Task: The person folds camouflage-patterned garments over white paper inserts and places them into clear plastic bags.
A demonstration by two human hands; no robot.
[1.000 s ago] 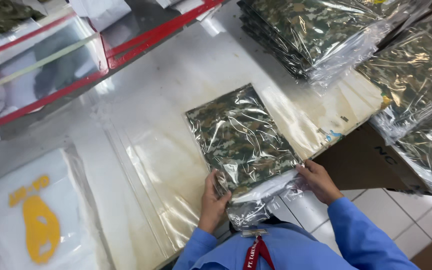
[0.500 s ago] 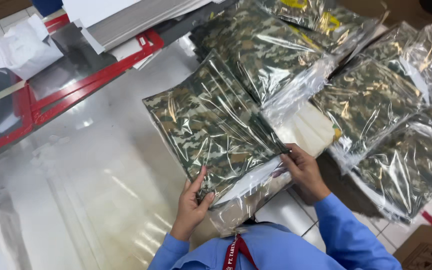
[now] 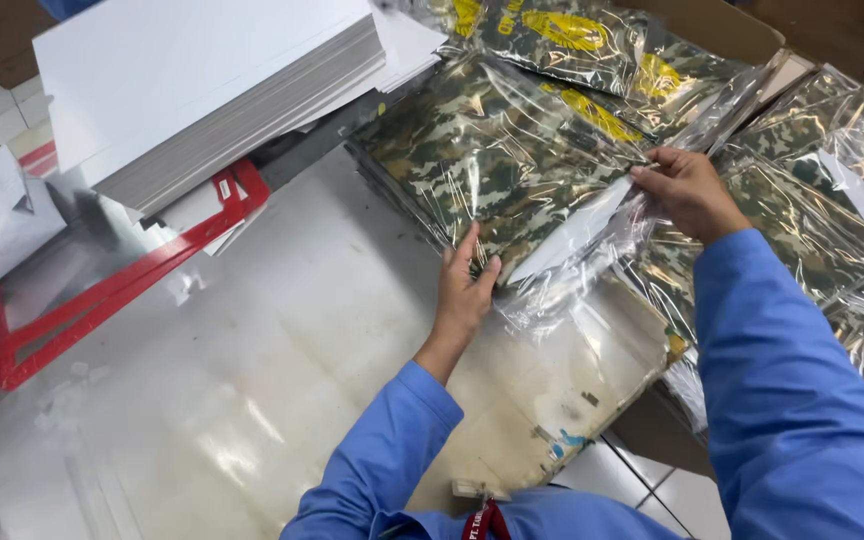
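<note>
Head view shows us at the bench (image 3: 252, 400), both hands on a camouflage garment sealed in a clear plastic bag (image 3: 492, 170). Our left hand (image 3: 464, 285) lies with fingers spread and flat on the bag's near edge, pressing it down, not closed around anything. Our right hand (image 3: 687, 190) pinches the loose open flap of the bag (image 3: 592, 235) between thumb and fingers, at the far right corner. The bag lies at the back right of the bench, over the top of a pile of like bagged garments (image 3: 812, 160) that spreads to the right. A stack of white card sheets (image 3: 202, 90) sits at the back left, partly over a red frame (image 3: 102, 300).

We judge the pack light and soft, bending easily under its own weight. The film looks glossy and likely slippery, so a flat palm on the folded cloth and a pinch at the flap edge seem the surest holds.
</note>
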